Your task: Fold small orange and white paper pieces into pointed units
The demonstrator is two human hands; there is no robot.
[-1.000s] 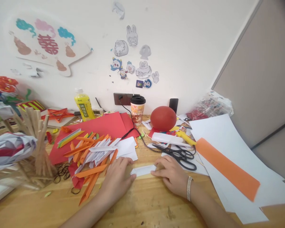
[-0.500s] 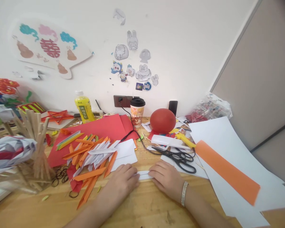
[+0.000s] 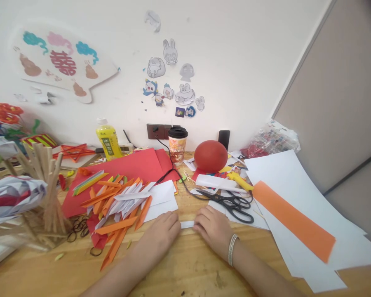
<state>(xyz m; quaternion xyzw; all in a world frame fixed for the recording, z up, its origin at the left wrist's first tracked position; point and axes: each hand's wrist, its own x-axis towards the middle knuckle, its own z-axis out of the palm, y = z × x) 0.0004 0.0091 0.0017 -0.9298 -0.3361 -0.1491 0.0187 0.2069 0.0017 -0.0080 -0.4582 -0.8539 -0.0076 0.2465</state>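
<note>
A narrow folded strip of white paper (image 3: 187, 225) lies on the wooden table between my two hands. Its left end is under the curled fingers of my left hand (image 3: 164, 230), and its right end is gripped by my right hand (image 3: 212, 227), which has a sparkly bracelet at the wrist. Fingertips on both sides are partly hidden. To the left is a pile of folded orange and white paper strips (image 3: 126, 202), with white sheets (image 3: 162, 202) beside it. Black scissors (image 3: 231, 205) lie just beyond my right hand.
Large white sheets (image 3: 281, 177) with an orange strip (image 3: 293, 220) lie at right. Farther back stand a yellow bottle (image 3: 109, 141), a lidded cup (image 3: 177, 146) and a red balloon (image 3: 210, 156). Wooden sticks (image 3: 54, 198) stand at left.
The white paper between my hands now shows as a narrower band. My right hand has shifted slightly left and its fingers are more curled. The view has moved slightly.
</note>
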